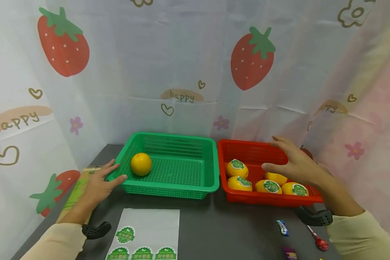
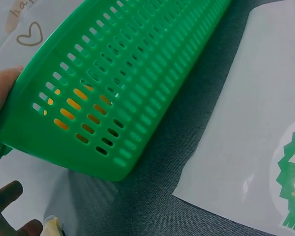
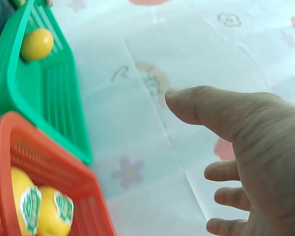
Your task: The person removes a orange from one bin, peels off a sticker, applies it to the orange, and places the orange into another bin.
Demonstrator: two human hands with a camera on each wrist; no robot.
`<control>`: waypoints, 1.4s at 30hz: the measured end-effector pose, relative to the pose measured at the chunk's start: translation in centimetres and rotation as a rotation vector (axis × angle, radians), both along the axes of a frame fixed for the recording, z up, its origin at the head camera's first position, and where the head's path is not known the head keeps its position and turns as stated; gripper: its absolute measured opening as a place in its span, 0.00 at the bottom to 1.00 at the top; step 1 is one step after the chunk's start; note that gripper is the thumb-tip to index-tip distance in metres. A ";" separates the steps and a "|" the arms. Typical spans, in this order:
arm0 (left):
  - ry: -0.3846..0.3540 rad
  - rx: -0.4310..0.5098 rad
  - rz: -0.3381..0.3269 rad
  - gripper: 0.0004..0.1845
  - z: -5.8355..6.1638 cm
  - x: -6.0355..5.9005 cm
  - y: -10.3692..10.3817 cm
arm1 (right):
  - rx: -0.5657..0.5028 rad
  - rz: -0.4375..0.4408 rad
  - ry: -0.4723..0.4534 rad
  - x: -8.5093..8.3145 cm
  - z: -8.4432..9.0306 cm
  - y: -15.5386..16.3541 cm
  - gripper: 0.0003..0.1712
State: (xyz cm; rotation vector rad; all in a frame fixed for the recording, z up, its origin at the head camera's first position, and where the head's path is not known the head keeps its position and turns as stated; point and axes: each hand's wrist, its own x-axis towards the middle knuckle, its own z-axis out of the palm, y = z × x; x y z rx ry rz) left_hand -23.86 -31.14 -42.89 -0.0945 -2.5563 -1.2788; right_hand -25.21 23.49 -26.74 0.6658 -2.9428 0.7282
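Directly below your right hand (image 1: pixel 295 164), four stickered oranges are sitting in the red basket (image 1: pixel 234 144), and that is the relation that matters most: the fruit lies under and slightly toward you from your fingers (image 1: pixel 273 167). Your right hand is hovering palm down over the basket's right half, fingers spread and relaxed, thumb pointing left toward the nearest orange (image 1: pixel 276 178), which is lying just beneath the thumb. No finger is touching any fruit as far as the head view shows. In the right wrist view your thumb is sticking out straight and the other fingers are loosely curled, holding nothing.

Your left hand (image 1: pixel 100 182) is resting on the desk (image 1: pixel 214 224) at the left end of the green basket (image 1: pixel 182 139), fingers straight and fanned, fingertips touching the basket's outer wall and rim. In the left wrist view the unlabelled orange (image 1: pixel 141 164) is glowing through the wall slots close to your hand. It is lying alone in the green basket's left part, well apart from the red basket.

Both baskets are standing side by side with their long axes running left to right, rims touching in the middle. Your right hand is far nearer to the labelled oranges; your left is nearer to the bare one. A sticker sheet (image 1: pixel 149 231) is lying on the desk in front of the green basket, between your arms.
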 end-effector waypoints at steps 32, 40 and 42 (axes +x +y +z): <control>0.009 0.008 0.020 0.38 -0.6 -0.6 0.1 | -0.324 0.155 -0.267 -7.6 -5.0 -15.3 0.49; 0.024 0.017 0.021 0.36 -0.8 -0.4 -0.2 | -0.350 0.143 -0.333 -9.0 -7.7 -20.9 0.50; 0.031 0.012 0.020 0.36 -0.9 -0.4 -0.1 | -0.352 0.145 -0.349 -9.2 -8.3 -22.6 0.50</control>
